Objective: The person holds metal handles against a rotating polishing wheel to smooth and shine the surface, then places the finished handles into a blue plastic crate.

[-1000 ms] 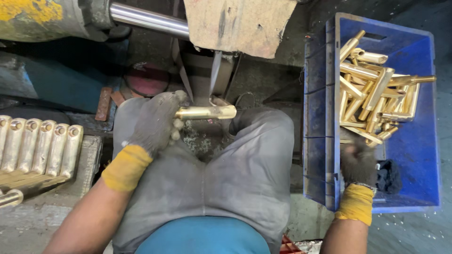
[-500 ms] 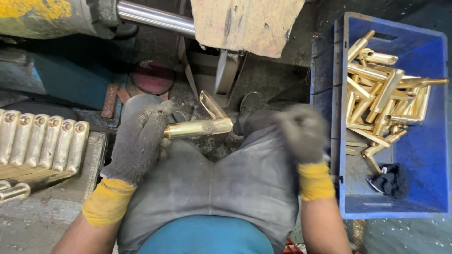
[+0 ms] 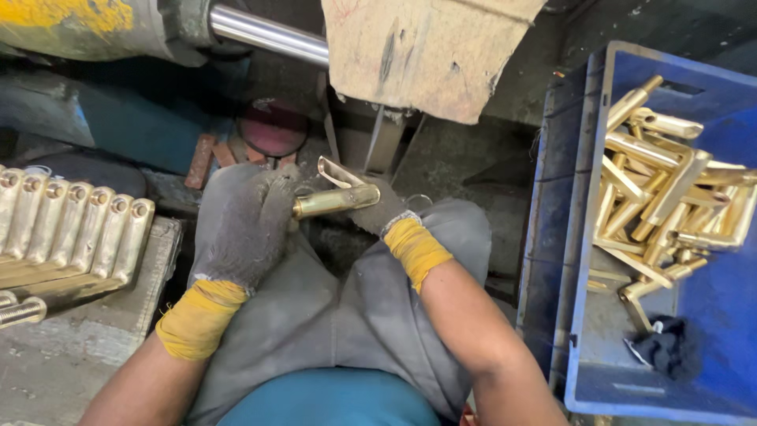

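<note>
Both gloved hands meet over the lap: the left hand [image 3: 248, 225] is curled around one end of a brass tube [image 3: 335, 201], fingers pressed together on it, while the right hand [image 3: 378, 207] pinches its other end from behind. Just above the tube sits a thin bent metal strip [image 3: 335, 172]. Left of the hands, a row of brass pieces [image 3: 71, 229] lies side by side. Well to the right, a blue crate [image 3: 564, 237] holds loose brass fittings [image 3: 662, 205] and a dark cloth [image 3: 670, 347].

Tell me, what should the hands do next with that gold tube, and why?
Probably lay the tube on the row of finished-looking pieces at the left. Both gloved hands, left hand and right hand, grip it over the lap, and matching tubes lie lined up there.
</note>
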